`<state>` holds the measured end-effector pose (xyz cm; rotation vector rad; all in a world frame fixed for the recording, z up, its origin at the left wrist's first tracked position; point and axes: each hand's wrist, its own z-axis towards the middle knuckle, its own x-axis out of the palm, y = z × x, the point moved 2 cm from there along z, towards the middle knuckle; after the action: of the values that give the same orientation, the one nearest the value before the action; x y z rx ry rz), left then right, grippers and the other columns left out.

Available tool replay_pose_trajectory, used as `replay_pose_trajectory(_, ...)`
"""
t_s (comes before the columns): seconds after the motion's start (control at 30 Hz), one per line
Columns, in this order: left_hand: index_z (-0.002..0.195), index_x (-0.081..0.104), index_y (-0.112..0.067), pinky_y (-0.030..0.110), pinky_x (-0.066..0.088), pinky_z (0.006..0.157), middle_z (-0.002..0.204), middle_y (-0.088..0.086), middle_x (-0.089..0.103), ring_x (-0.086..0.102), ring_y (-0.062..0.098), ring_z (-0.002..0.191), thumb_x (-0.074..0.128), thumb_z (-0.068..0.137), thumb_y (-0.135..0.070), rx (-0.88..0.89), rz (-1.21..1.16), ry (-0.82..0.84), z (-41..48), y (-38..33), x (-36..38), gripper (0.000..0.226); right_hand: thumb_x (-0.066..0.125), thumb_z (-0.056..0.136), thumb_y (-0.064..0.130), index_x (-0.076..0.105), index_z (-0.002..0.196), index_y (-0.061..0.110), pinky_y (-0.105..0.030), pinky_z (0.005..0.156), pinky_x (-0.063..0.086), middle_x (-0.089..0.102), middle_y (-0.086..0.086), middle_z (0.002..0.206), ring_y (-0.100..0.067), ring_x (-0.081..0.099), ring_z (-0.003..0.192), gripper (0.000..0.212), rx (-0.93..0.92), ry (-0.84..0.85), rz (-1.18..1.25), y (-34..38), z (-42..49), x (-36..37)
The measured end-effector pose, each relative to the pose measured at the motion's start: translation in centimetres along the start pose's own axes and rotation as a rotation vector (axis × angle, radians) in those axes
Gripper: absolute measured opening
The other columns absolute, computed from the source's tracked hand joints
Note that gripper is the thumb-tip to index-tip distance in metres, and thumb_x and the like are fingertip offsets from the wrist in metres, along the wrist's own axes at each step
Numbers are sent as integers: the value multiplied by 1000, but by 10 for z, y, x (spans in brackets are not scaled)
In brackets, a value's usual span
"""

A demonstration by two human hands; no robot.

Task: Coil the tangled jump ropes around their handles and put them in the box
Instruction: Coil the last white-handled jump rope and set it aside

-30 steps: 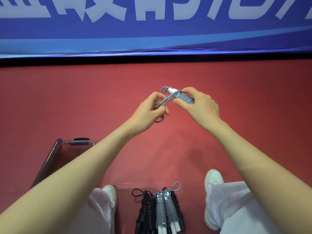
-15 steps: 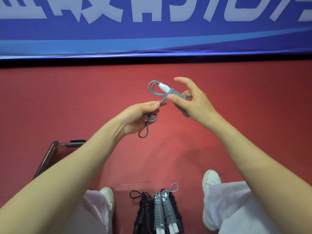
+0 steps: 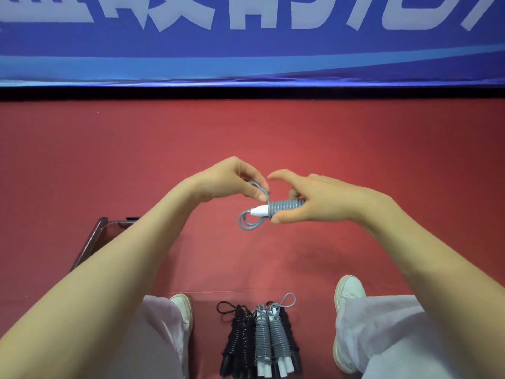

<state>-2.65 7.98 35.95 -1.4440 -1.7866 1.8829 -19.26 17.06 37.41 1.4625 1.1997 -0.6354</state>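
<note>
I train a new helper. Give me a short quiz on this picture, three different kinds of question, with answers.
1. True or false: the right hand holds the coiled grey jump rope.
2. The other coiled ropes lie: A on a table; B between the shoes; C on a chair.
3. Fill in: the left hand pinches the grey ___.
Key: 1 true; 2 B; 3 rope.
</note>
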Motion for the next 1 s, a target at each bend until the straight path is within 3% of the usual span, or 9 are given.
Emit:
replay_pose_trajectory(0.1,87,76,-13,15,37,54,61,-12,61,47,-4,52,72,85,-18,58,79,-248,5,-8,15,7,54,83,64,20,143,24,-36,67,37,63,-3,89,-31,58,81,80,110,-155,-324,1,4,3)
replay_pose_trajectory(0.17,88,74,-14,14,37,55,66,-13,62,49,-7,51,66,89,-18,120,66,-460,6,-16,27,9,50,88,60,13,148,19,-37,69,35,66,-12,105,-36,63,95,82,197,-325,-397,-2,7,-2)
replay_pose_trajectory(0.23,94,69,-13,12,39,55,76,-8,65,54,-7,56,60,91,-11,125,-177,-580,7,-22,35,10,49,89,60,10,150,19,-37,68,34,65,-11,115,-36,64,100,84,271,-488,-380,-4,8,-11)
replay_pose_trajectory(0.33,104,66,-12,18,38,52,87,2,62,51,6,62,53,92,-5,-48,-676,-497,9,-27,39,18,48,90,62,5,152,21,-35,65,33,62,-6,120,-36,64,97,86,281,-613,-380,-5,5,-16)
replay_pose_trajectory(0.47,106,64,-7,19,27,48,80,0,59,45,5,53,56,87,-1,-123,-732,-473,14,-27,33,21,47,91,61,5,153,22,-34,63,34,61,-4,119,-35,65,94,84,266,-653,-424,-4,7,-11)
replay_pose_trajectory(0.53,98,62,-9,18,27,46,74,-1,57,47,4,53,58,89,-3,-145,-772,-454,15,-25,35,11,46,92,60,5,153,24,-35,63,34,60,-5,117,-35,64,95,82,268,-651,-427,-6,10,-11)
replay_pose_trajectory(0.67,91,63,-9,12,31,40,71,0,56,50,2,55,59,94,-10,-209,-1073,-293,15,-19,44,5,39,95,59,12,152,41,-34,63,33,55,-5,112,-35,63,96,65,218,-626,-436,-8,10,-7)
replay_pose_trajectory(0.83,96,68,-4,11,37,48,66,-5,64,52,-1,49,63,90,-4,-158,-898,-320,12,-16,36,8,38,95,59,28,146,47,-32,64,35,53,-2,106,-34,62,94,53,194,-608,-335,-15,13,-6)
replay_pose_trajectory(1.0,112,65,-1,14,41,61,87,1,64,57,-1,59,57,92,3,-95,-751,-480,9,-16,34,22,42,92,62,39,137,43,-36,69,42,55,0,104,-35,63,93,49,189,-641,-265,-21,15,-6)
